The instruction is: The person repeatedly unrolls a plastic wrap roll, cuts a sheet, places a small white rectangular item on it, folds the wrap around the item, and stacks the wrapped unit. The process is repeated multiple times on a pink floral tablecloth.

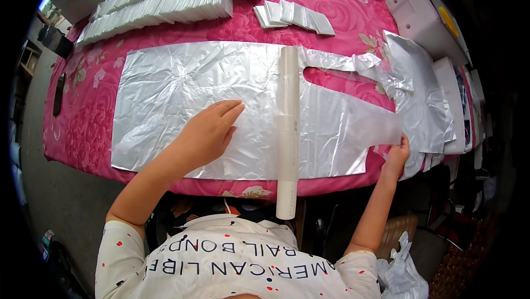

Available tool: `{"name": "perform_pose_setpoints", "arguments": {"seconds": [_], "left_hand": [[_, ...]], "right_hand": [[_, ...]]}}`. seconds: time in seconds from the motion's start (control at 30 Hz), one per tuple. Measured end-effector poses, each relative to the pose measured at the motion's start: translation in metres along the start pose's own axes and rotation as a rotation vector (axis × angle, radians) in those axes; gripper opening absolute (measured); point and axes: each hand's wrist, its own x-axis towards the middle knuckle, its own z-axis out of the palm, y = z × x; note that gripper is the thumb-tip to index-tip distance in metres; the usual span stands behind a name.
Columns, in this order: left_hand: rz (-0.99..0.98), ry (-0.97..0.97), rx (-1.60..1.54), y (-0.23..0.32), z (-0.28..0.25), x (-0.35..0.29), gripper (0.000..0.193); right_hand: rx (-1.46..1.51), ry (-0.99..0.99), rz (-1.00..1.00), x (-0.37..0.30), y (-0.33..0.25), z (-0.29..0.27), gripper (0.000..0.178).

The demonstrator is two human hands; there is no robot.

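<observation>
A thin, shiny white plastic sheet with a rounded cut-out and strap-like ends lies spread across the table. Over it, from far to near, rests a pale tube, its near end jutting past the table's edge. My left hand is on the sheet left of the tube, fingers stretched out and holding nothing. At the right, my right hand pinches the sheet's narrow end between closed fingers. The other strap end stretches toward a pile of similar loose sheets.
Packed rows of folded white plastic pieces stand at the far left. Several more folded pieces lie at the far middle. A white box sits far right, a dark long object at the left edge. Pink floral cloth covers the table.
</observation>
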Motion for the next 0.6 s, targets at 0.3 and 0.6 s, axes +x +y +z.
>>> {"name": "perform_pose_setpoints", "arguments": {"seconds": [0.3, 0.6], "left_hand": [[0.041, 0.063, -0.122, 0.025, 0.075, 0.03, 0.056], [0.044, 0.009, 0.068, 0.026, 0.095, 0.028, 0.061]], "right_hand": [[-0.324, -0.684, 0.053, -0.171, -0.052, 0.013, 0.021], [-0.509, -1.166, 0.284, -0.208, -0.06, 0.037, 0.045]]}}
